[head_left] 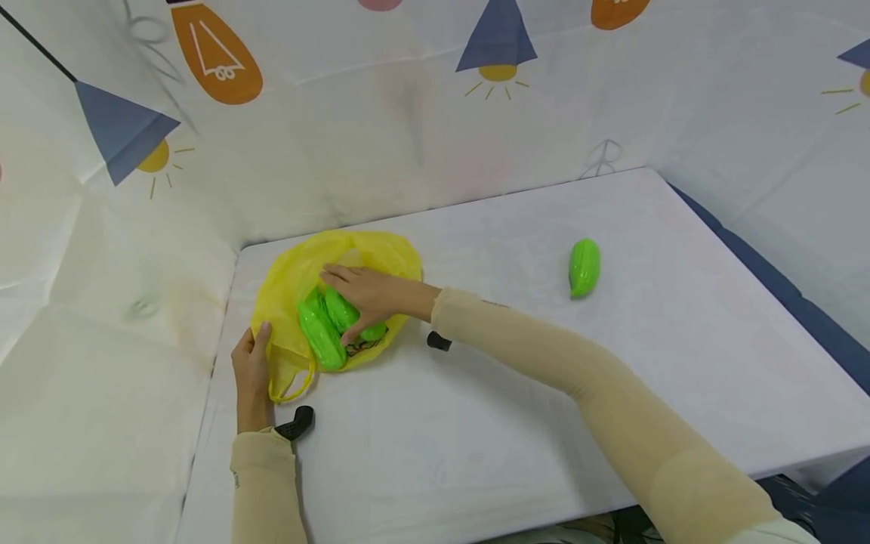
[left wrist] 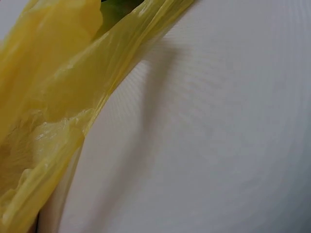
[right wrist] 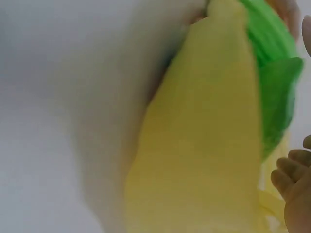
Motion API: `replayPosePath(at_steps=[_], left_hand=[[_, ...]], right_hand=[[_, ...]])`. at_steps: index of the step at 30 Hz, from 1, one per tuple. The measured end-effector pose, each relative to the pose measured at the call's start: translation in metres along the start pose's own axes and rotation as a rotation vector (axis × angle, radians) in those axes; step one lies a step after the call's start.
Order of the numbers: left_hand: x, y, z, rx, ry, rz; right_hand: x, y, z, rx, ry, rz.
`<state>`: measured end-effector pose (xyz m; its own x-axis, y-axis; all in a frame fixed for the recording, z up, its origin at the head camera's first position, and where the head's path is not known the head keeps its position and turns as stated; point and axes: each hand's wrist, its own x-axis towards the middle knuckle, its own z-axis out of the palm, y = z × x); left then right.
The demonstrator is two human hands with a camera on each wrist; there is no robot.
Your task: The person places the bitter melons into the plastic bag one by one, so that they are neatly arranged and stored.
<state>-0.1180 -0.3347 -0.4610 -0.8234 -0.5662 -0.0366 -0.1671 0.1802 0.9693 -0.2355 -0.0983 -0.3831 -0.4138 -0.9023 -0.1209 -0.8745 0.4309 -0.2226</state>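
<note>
A yellow plastic bag (head_left: 353,257) lies open at the table's back left with two green toy cucumbers (head_left: 319,332) inside. My right hand (head_left: 353,298) reaches into the bag, fingers curled over one of the green cucumbers (head_left: 340,310). My left hand (head_left: 254,349) pinches the bag's near-left edge beside its handle loop (head_left: 288,389). A third green cucumber (head_left: 584,266) lies alone on the table to the right. The left wrist view is filled by the bag (left wrist: 48,97) against the white table. The right wrist view is blurred, with the bag (right wrist: 204,145) and a cucumber (right wrist: 272,63).
The white table (head_left: 516,393) is backed by white sheet walls printed with lamps. Its left edge is close to my left hand, and its right and front edges drop to a dark blue floor (head_left: 802,302).
</note>
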Motion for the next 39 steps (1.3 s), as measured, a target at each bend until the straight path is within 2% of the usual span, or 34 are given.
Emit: replayPosePath(at_steps=[5,8,12,18,23,29,33,39], left_hand=[[0.005,-0.01,0.0,0.005,0.0,0.002],[0.006,-0.012,0.0,-0.003,0.004,0.008],[0.007,-0.011,0.001,-0.018,0.011,0.008],[0.006,-0.01,0.001,-0.015,0.014,-0.005],[0.005,-0.011,0.0,-0.03,0.008,0.0],[0.005,-0.012,0.0,-0.025,0.005,0.01],[0.005,-0.012,0.0,0.0,0.015,0.004],[0.005,-0.013,0.002,-0.004,0.024,0.025]], right_hand=[[-0.026,-0.004,-0.026,0.056,0.065,-0.033],[-0.047,0.006,-0.047,0.069,0.145,-0.02],[-0.08,0.035,-0.069,0.075,0.25,0.039],[-0.145,0.1,-0.08,0.108,0.304,0.226],[-0.213,0.151,-0.065,0.144,0.273,0.411],[-0.282,0.191,-0.023,0.187,0.156,0.579],[-0.306,0.203,0.001,0.213,0.123,0.634],[-0.315,0.207,0.028,0.257,0.14,0.642]])
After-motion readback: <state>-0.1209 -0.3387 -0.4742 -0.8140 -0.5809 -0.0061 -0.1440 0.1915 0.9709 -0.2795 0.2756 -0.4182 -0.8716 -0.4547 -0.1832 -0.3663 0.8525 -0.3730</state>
